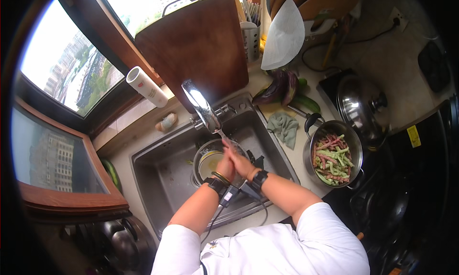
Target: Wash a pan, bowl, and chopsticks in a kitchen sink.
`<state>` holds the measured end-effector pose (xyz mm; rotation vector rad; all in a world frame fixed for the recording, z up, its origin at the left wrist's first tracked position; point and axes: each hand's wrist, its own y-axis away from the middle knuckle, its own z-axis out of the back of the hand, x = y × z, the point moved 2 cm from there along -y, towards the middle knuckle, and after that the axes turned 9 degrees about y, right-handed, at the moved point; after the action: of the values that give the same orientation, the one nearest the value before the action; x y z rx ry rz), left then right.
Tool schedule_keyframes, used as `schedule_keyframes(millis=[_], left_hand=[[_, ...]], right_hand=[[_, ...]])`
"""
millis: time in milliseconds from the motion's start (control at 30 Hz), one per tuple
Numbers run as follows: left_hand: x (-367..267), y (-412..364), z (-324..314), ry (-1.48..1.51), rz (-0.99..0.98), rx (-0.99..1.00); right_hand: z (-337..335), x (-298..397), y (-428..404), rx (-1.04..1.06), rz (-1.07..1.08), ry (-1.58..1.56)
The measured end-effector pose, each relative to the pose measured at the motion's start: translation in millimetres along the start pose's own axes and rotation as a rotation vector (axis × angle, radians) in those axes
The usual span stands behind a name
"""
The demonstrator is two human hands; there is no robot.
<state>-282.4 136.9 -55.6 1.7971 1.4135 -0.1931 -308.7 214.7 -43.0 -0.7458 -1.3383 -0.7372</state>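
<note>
My left hand (225, 166) and my right hand (241, 162) press together, palm against palm, over the sink (161, 189). Water runs onto the fingertips from the chrome faucet (202, 104). No object shows between the palms. Beneath them, in the sink, are a metal bowl (196, 156) and a smaller pale bowl (208, 164) inside it, partly hidden by my hands. Both wrists carry black straps with cables.
Right of the sink, a steel pot (358, 146) holds cut beans, beside a green cloth (285, 127). Eggplants (278, 88) and a glass-and-steel lid (358, 104) are behind. A wooden cutting board (200, 49) stands behind the faucet; a white cylinder (147, 87) stands left.
</note>
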Motion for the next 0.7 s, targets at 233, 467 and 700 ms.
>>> schedule_keyframes(millis=[233,467,700], left_hand=[[8,8,-6,-0.073,-0.007,0.101],[4,5,-4,0.049,-0.023,-0.012],[20,8,0,-0.058,0.040,0.084]], right_hand=[[6,0,0,0.088,-0.043,-0.136],[2,3,4,0.037,-0.020,-0.104],[2,-4,3,0.009,-0.178,-0.196]])
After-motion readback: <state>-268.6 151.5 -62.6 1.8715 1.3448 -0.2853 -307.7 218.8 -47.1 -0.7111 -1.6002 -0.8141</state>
